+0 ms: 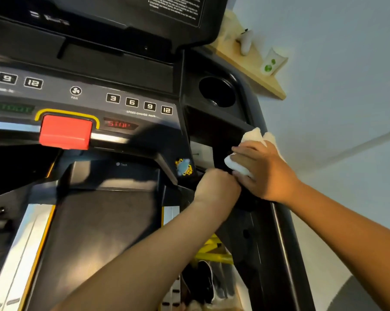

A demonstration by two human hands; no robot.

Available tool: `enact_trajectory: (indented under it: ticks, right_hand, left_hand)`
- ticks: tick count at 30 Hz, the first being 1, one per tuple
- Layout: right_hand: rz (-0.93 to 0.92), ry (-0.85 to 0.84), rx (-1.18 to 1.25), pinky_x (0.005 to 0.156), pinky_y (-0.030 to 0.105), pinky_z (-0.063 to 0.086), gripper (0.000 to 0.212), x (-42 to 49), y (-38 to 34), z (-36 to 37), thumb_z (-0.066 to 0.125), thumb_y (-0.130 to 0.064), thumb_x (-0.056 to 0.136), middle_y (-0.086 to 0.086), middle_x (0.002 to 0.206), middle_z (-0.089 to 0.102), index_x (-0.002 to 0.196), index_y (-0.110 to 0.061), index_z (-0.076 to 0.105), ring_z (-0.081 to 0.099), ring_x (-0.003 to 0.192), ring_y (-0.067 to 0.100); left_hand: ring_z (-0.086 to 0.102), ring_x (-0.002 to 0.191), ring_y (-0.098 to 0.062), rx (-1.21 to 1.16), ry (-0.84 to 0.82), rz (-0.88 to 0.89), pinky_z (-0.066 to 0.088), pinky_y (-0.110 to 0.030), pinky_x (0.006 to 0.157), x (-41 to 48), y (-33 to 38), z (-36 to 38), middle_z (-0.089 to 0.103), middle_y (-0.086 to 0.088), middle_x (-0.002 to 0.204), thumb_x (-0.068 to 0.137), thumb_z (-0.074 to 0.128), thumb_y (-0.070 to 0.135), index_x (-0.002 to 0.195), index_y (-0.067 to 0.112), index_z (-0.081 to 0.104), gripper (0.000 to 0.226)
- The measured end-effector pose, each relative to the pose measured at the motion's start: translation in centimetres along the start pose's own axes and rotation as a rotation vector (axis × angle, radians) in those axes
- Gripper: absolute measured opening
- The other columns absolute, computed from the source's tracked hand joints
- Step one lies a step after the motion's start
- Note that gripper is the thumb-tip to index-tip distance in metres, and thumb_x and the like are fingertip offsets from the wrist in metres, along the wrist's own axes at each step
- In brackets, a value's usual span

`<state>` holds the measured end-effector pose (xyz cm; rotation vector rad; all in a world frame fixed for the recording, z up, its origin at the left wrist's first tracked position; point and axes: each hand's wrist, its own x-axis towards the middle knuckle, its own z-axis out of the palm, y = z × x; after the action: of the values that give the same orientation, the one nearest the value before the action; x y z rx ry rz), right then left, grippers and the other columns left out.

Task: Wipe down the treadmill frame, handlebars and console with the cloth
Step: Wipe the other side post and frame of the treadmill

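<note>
At the right centre of the frame, our right hand (264, 173) curls its fingers round a white cloth (254, 136) and presses it against the black handlebar (281, 232) of the treadmill. Our left hand (216, 187) sits just to its left, touching it, with the fingers curled under and hidden, so we cannot tell whether it grips the bar. The console (131, 108), with its number buttons and red block (65, 132), fills the left of the frame, and a cup holder (216, 92) sits above the cloth.
</note>
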<state>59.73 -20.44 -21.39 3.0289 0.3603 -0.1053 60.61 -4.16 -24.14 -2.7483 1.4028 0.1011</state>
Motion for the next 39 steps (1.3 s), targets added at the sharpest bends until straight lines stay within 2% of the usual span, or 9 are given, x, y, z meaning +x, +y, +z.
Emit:
enact_trajectory:
  ticks: [6,9,12,18,21,24,28,35,39]
  right_hand:
    - [-0.084,-0.228,-0.089,0.111,0.047,0.035,0.065,-7.3,4.0,-1.1,0.019,-0.058,0.097,-0.002,0.161,0.015,0.151,-0.024,0.029,0.02,0.147,0.024]
    - [-0.271,-0.222,-0.256,0.105,0.054,0.041,0.055,-4.9,4.2,-0.9,0.029,-0.044,0.099,0.013,0.153,0.035,0.144,-0.014,0.043,0.034,0.14,0.033]
    - [-0.499,-0.258,-0.359,0.095,0.058,0.048,0.032,0.2,2.9,0.7,0.059,-0.015,0.087,0.025,0.116,0.064,0.113,0.003,0.066,0.06,0.114,0.04]
    - [-0.342,-0.658,-0.468,0.089,0.042,0.048,0.019,8.1,-2.9,3.0,0.045,-0.02,0.094,0.007,0.103,0.063,0.099,-0.012,0.062,0.059,0.097,0.026]
    - [-0.381,-0.628,-0.398,0.089,0.038,0.048,0.025,8.1,-3.0,2.6,0.039,-0.02,0.098,0.003,0.099,0.06,0.108,-0.01,0.059,0.059,0.095,0.02]
    - [-0.629,-0.427,-0.348,0.109,0.039,0.039,0.037,5.0,0.6,0.6,0.036,-0.031,0.099,-0.001,0.126,0.061,0.118,-0.014,0.063,0.054,0.122,0.018]
    - [-0.513,-0.347,-0.293,0.099,0.038,0.046,0.048,1.8,3.2,-2.2,0.033,-0.049,0.093,-0.006,0.124,0.064,0.122,-0.027,0.063,0.06,0.112,0.017]
    - [-0.467,-0.506,-0.306,0.09,0.044,0.047,0.039,5.9,1.3,2.1,0.03,-0.045,0.088,0.0,0.086,0.064,0.082,-0.023,0.062,0.06,0.091,0.022]
    - [-0.391,-0.328,-0.208,0.092,0.037,0.042,0.045,1.6,2.7,-1.2,0.04,-0.053,0.086,-0.006,0.105,0.067,0.108,-0.026,0.068,0.058,0.102,0.02]
  left_hand:
    - [0.067,0.093,-0.022,0.089,0.187,0.077,0.05,-0.034,0.078,-0.6,0.2,1.8,0.068,0.002,0.102,0.096,0.052,0.016,0.112,0.019,0.063,0.019]
    - [0.067,0.092,-0.022,0.099,0.279,0.188,0.051,-0.034,0.079,-0.9,-0.1,3.1,0.067,-0.002,0.104,0.096,0.054,0.019,0.115,0.015,0.06,0.02]
    - [0.061,0.07,-0.022,0.039,0.484,0.265,0.047,-0.033,0.065,-1.0,-1.0,4.6,0.066,-0.001,0.086,0.089,0.061,0.015,0.1,0.016,0.066,0.012]
    - [0.055,0.06,-0.027,-0.178,0.788,0.263,0.049,-0.038,0.061,-0.5,-0.8,6.1,0.062,-0.008,0.08,0.091,0.057,0.009,0.085,0.01,0.067,0.012]
    - [0.054,0.058,-0.026,-0.194,0.83,0.266,0.049,-0.038,0.06,-0.3,-0.7,6.4,0.061,-0.007,0.076,0.092,0.055,0.007,0.083,0.01,0.067,0.016]
    - [0.052,0.057,-0.023,-0.196,0.885,0.24,0.046,-0.033,0.059,-0.3,-0.5,6.3,0.059,-0.005,0.072,0.093,0.05,0.007,0.075,0.013,0.064,0.023]
    - [0.049,0.053,-0.021,-0.171,0.9,0.201,0.043,-0.032,0.054,-0.1,-0.2,6.2,0.055,-0.003,0.069,0.098,0.039,0.008,0.072,0.015,0.06,0.034]
    - [0.052,0.057,-0.023,-0.124,0.886,0.242,0.043,-0.032,0.058,-0.2,-0.3,6.5,0.056,-0.004,0.072,0.099,0.038,0.008,0.078,0.013,0.061,0.031]
    - [0.049,0.054,-0.022,-0.123,0.874,0.218,0.042,-0.032,0.055,-0.2,-0.3,6.4,0.054,-0.003,0.072,0.099,0.035,0.008,0.079,0.013,0.061,0.033]
